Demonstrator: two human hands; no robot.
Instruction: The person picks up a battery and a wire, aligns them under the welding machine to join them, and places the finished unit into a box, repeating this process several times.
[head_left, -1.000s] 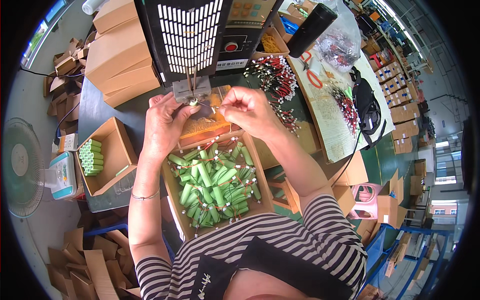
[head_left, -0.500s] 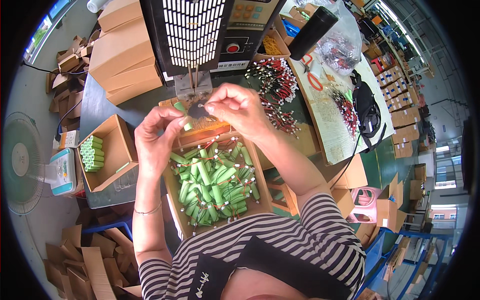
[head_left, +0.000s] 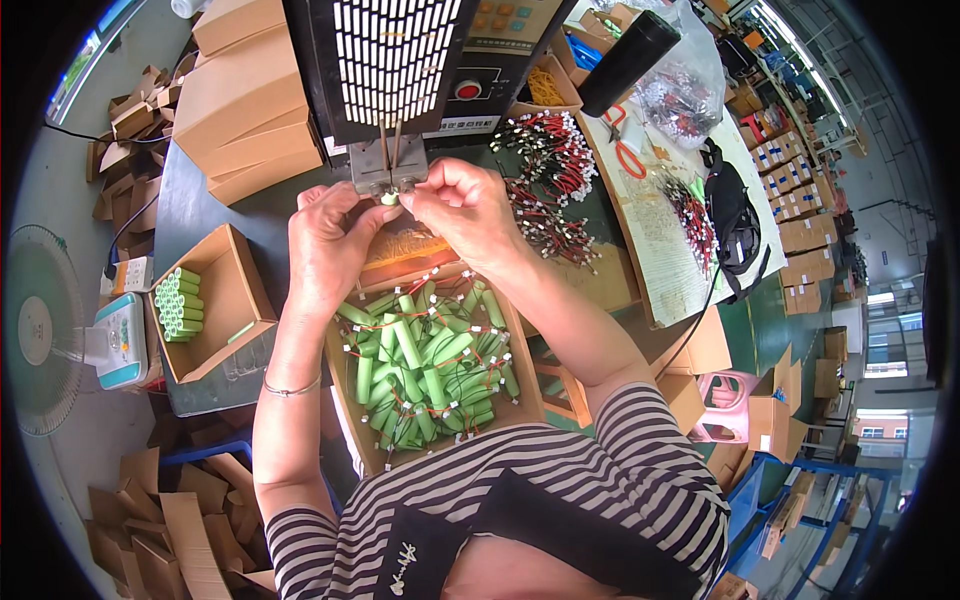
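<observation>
Gripping the likely stiff, slick cell [head_left: 389, 199] by its sides is your left hand [head_left: 335, 237]; right hand [head_left: 462, 215] pinched, contents hidden.

Green floor [head_left: 752, 318], bright windows [head_left: 887, 364] at right, pink stool [head_left: 726, 404], dark worktable [head_left: 190, 218]

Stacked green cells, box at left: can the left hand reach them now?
Likely yes: nothing visible covers the stacked green cells in their open box, but the left hand holds another cell.
</observation>
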